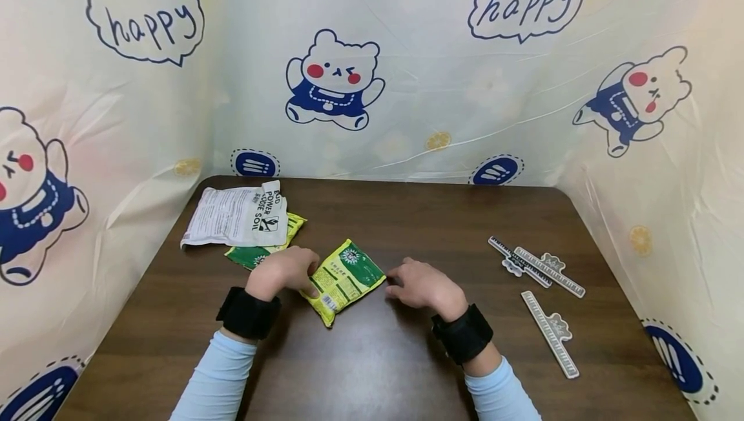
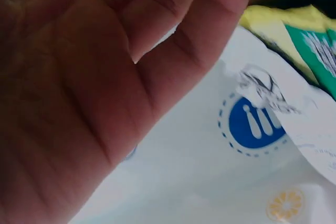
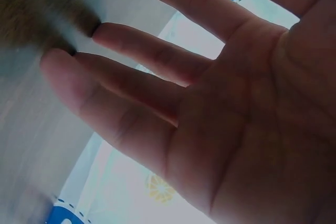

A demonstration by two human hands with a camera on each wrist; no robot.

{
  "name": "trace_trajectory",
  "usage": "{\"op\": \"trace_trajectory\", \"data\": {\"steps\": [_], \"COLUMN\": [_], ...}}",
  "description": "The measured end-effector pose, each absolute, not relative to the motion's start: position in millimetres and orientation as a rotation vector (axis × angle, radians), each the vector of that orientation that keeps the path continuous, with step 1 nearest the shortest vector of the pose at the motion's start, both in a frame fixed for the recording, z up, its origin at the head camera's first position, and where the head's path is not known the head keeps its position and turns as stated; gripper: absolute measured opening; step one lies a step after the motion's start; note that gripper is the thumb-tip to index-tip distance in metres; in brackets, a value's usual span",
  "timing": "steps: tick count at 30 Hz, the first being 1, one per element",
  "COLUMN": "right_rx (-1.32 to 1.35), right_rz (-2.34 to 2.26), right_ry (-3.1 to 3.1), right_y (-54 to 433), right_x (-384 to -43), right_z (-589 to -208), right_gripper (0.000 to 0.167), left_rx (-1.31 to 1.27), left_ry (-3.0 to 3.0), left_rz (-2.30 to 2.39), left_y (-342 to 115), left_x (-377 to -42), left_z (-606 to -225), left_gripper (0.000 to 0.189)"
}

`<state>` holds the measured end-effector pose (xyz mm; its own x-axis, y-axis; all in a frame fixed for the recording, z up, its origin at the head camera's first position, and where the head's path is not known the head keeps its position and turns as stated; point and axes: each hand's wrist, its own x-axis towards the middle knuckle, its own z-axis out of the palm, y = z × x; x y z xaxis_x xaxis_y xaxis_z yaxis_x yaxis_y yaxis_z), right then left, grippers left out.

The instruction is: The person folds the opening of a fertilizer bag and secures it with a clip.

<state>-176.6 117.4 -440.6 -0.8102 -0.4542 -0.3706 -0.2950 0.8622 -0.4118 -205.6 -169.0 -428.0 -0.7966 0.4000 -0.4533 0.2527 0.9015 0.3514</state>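
In the head view, a green-and-yellow packet with a flower print and a barcode lies slanted at the middle of the table. My left hand holds its left edge, the thumb over the yellow film. At the packet's right corner is my right hand, its fingertips close to the tabletop. The right wrist view shows that hand's fingers stretched out and spread. In the left wrist view, the palm and fingers fill the upper left, their tips cut off by the frame.
A white printed soil bag overlaps a second green-and-yellow packet at the back left. On the right of the brown table lie a black ruler clip and two white ruler clips. A printed curtain surrounds the table's back and sides.
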Motion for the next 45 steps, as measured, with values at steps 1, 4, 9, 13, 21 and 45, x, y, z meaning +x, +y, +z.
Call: {"op": "trace_trajectory", "data": {"steps": [1, 4, 9, 13, 21, 45], "right_rx": [-0.548, -0.537, -0.517, -0.523, -0.494, -0.471], "right_rz": [-0.465, -0.468, -0.469, -0.460, -0.460, -0.531], "right_ry": [2.572, 2.576, 2.596, 2.601, 2.613, 2.580], "right_y": [117.8, 119.1, 120.9, 121.7, 127.0, 140.4], "right_x": [-177.2, -179.1, -183.1, -185.2, -189.9, -193.6], "right_z": [-440.7, -441.0, -442.2, -443.7, -445.1, -453.8], "right_gripper": [0.040, 0.042, 0.045, 0.052, 0.067, 0.086], "left_rx": [0.478, 0.487, 0.449, 0.432, 0.476, 0.580], "left_ry": [2.525, 2.509, 2.503, 2.507, 2.537, 2.535], "left_rz": [0.375, 0.373, 0.343, 0.332, 0.334, 0.310], "left_y": [-166.0, -156.9, -142.4, -132.8, -113.3, -107.7], "left_x": [-205.1, -203.0, -198.5, -195.3, -191.2, -184.6], "left_z": [-428.4, -430.3, -430.8, -434.1, -444.5, -446.4], "left_gripper": [0.036, 0.035, 0.034, 0.034, 0.041, 0.042]}}
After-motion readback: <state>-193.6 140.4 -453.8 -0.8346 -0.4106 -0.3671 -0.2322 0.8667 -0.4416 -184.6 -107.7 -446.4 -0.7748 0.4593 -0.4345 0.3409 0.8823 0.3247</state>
